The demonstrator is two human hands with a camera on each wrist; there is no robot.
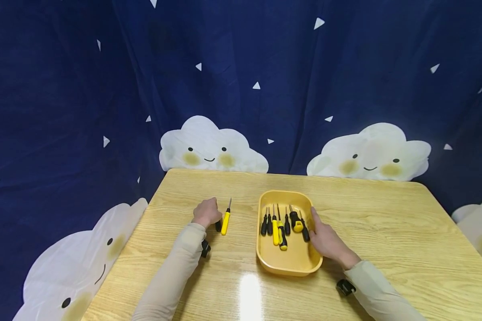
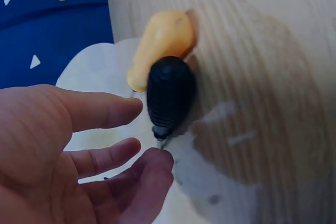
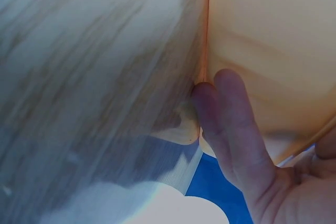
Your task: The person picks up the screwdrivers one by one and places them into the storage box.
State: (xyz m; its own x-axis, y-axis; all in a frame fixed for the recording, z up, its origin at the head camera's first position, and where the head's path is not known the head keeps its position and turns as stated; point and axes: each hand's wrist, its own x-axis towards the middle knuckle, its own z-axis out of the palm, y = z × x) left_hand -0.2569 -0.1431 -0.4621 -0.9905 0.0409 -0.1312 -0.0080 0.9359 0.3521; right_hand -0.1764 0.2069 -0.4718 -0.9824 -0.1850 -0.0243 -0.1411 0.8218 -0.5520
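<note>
My left hand [image 1: 209,212] reaches down over a black-handled screwdriver [image 2: 170,93] lying on the table. In the left wrist view the thumb and fingers are spread apart around its shaft end, fingertips right by the metal shaft. Beside it lies a yellow-handled screwdriver [image 1: 226,223], its tip pointing away from me. My right hand [image 1: 329,240] holds the right side of a yellow plastic bin [image 1: 281,263], fingers flat along the outer wall and thumb at the rim. Several black and yellow screwdrivers lie in the bin, including a stubby screwdriver [image 1: 296,221].
The wooden table [image 1: 385,232] has rounded far corners. Behind it hangs a dark blue curtain [image 1: 233,53] with white clouds and triangles. Light reflects off the table's front.
</note>
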